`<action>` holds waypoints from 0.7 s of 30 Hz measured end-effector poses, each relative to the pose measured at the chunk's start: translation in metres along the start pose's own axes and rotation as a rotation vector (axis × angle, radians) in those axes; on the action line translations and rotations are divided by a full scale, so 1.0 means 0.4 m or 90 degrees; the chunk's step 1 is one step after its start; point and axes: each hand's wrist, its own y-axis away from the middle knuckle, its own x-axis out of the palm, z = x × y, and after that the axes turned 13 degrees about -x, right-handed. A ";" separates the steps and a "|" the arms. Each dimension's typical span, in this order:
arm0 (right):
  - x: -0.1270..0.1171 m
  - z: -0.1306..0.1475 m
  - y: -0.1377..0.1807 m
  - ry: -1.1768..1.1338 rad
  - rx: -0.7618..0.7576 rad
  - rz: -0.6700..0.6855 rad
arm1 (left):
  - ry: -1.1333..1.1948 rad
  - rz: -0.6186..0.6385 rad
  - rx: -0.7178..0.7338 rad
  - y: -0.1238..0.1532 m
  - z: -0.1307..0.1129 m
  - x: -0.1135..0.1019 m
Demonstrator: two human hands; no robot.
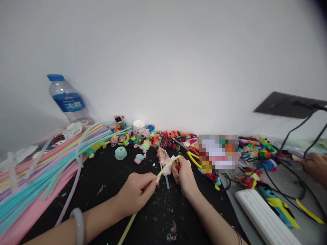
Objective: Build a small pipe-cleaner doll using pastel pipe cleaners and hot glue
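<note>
My left hand (139, 191) is closed, pinching a pale yellow pipe cleaner (167, 166) between thumb and fingertips. The stem's short end slants up to the right, and its long end (127, 229) hangs below my wrist. My right hand (184, 175) is closed around a small red-and-gold thing (177, 164), mostly hidden by the fingers. The pipe cleaner's tip lies just above this hand; I cannot tell whether they touch. Behind both hands lies a stained pink hot glue gun (166, 162) with a translucent glue stick (167, 182) pointing toward me.
Pastel pipe cleaners (63, 160) fan across the left. A mint coil (121, 153), a white tub (139, 127) and several fuzzy figures line the wall. A water bottle (68, 100) leans left. Rightward are black cables (283, 166), a white ridged case (265, 217) and another person's hand (316, 166).
</note>
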 end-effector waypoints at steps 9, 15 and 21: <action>-0.010 -0.019 0.001 0.044 -0.027 0.018 | -0.005 -0.007 0.007 -0.001 0.004 0.001; -0.010 -0.012 0.002 0.053 -0.035 0.014 | -0.009 -0.007 0.009 -0.003 0.005 0.000; -0.011 -0.012 0.002 0.029 -0.036 0.018 | -0.010 -0.007 0.008 -0.003 0.004 0.000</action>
